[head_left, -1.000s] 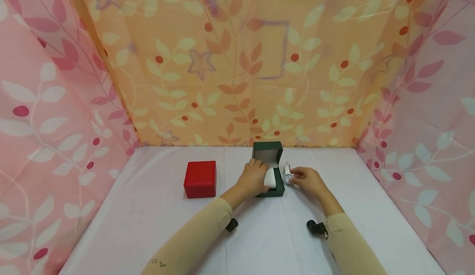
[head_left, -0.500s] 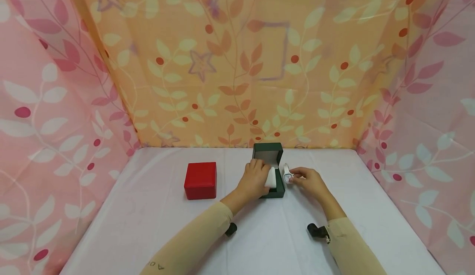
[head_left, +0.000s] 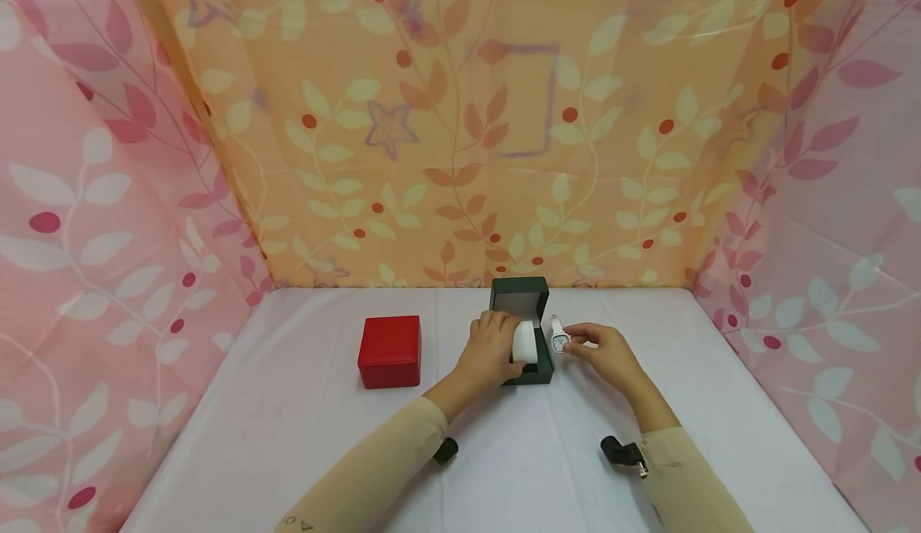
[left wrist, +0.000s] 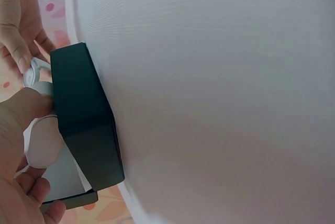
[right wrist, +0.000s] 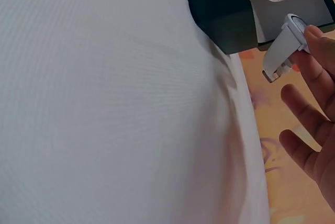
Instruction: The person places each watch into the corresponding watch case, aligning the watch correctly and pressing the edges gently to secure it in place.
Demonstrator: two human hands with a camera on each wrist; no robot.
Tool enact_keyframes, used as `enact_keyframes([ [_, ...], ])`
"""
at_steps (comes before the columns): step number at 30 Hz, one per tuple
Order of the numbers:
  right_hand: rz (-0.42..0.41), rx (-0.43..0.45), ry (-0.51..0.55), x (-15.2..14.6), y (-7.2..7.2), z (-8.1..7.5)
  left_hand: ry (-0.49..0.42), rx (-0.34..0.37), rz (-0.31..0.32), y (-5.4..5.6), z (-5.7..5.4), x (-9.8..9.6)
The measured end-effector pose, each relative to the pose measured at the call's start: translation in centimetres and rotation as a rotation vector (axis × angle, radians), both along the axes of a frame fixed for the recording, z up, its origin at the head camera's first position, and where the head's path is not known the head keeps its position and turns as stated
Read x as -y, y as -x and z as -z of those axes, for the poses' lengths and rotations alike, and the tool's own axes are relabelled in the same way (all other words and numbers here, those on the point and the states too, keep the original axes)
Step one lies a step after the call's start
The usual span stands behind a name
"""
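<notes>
My left hand (head_left: 489, 349) grips a white watch pillow (head_left: 524, 343) at a green watch box (head_left: 538, 375), whose lid stands raised at the back. In the left wrist view, the thumb and fingers lie on either side of the pillow (left wrist: 44, 145), which sits at the box's opening. Just right of the box, my right hand (head_left: 604, 353) pinches a white wristwatch (head_left: 559, 339) between thumb and forefinger. Its strap (right wrist: 280, 54) hangs curved in the right wrist view, and the other fingers are spread apart. Part of the pillow is hidden behind my left hand.
A closed red box (head_left: 390, 351) sits on the white-covered table (head_left: 302, 405), left of the green box. Black wrist cameras show beneath the left sleeve (head_left: 381, 469) and beside the right sleeve (head_left: 691, 477). Patterned curtains (head_left: 432, 117) enclose the back and sides.
The pillow shifts and tilts slightly in my left hand. My right hand and the watch move only a little. Both boxes stay in place.
</notes>
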State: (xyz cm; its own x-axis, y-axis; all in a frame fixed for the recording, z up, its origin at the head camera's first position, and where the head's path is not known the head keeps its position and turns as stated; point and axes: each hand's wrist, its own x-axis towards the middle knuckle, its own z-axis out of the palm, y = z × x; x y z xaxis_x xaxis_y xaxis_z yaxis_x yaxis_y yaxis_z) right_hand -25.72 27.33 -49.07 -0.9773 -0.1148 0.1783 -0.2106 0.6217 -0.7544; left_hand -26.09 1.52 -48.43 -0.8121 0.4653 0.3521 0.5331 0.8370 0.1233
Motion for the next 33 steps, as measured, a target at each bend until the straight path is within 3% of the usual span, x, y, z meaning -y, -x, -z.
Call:
enact_keyframes([
  [15, -0.017, -0.048, 0.035, 0.3, -1.7, -1.4, -0.147, 0.085, 0.048, -1.4, -1.7, 1.9],
  [21, -0.012, -0.027, 0.047, 0.6, -2.4, -1.9, -0.154, 0.11, 0.051, -2.3, -2.2, 2.8],
  [33, -0.062, 0.023, 0.197, 2.3, -3.5, -2.7, -0.177, 0.084, 0.085, -3.1, -2.6, 4.5],
])
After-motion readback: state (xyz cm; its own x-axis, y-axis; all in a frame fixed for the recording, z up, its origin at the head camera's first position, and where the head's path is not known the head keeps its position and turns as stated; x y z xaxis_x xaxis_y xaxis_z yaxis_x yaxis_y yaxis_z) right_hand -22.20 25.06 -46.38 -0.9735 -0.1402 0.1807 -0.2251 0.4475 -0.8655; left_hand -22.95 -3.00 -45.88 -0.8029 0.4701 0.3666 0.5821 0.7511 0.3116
